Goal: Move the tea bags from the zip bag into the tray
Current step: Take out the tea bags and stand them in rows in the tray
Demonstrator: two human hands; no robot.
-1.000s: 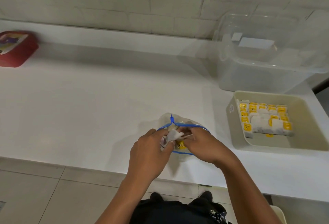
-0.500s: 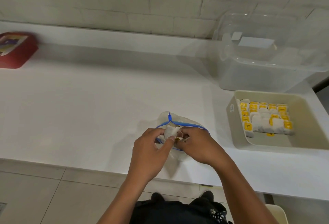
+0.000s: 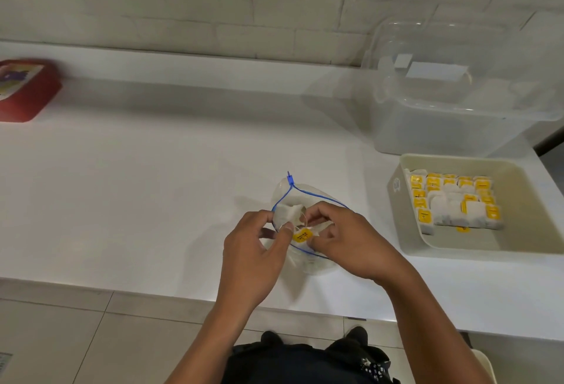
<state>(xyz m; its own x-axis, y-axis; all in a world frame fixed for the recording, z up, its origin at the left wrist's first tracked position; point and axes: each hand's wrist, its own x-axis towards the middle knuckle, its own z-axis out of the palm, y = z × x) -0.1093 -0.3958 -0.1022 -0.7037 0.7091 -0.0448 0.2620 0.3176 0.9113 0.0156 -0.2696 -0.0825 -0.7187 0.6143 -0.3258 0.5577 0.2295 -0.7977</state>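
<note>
- Two hands meet over the open mouth of the zip bag, which lies on the white counter near its front edge; a red box sits far off at the left, well apart from the work.
- Left hand: fingers curled, thumb and forefinger pinching the white tea bag at the bag's mouth. It is partly out, its top above the blue zip line.
- Between the hands, a thin string runs from the tea bag to a yellow tag, which lies just under the thumbs.
- Right hand: fingers curled in close, tips at the string and the paper beside the tag; whether it truly pinches the string or only the tag I cannot tell.
- Handling, as I judge it: the tea bag is very light, soft and easily torn, and the string may snag on the others inside. Better to hold the paper body by its folded top, not pull by the tag.
- The zip bag is limp, slippery film and will need steadying.
- Right again, the tray already holds rows of tea bags, with a clear lidded bin behind it.
</note>
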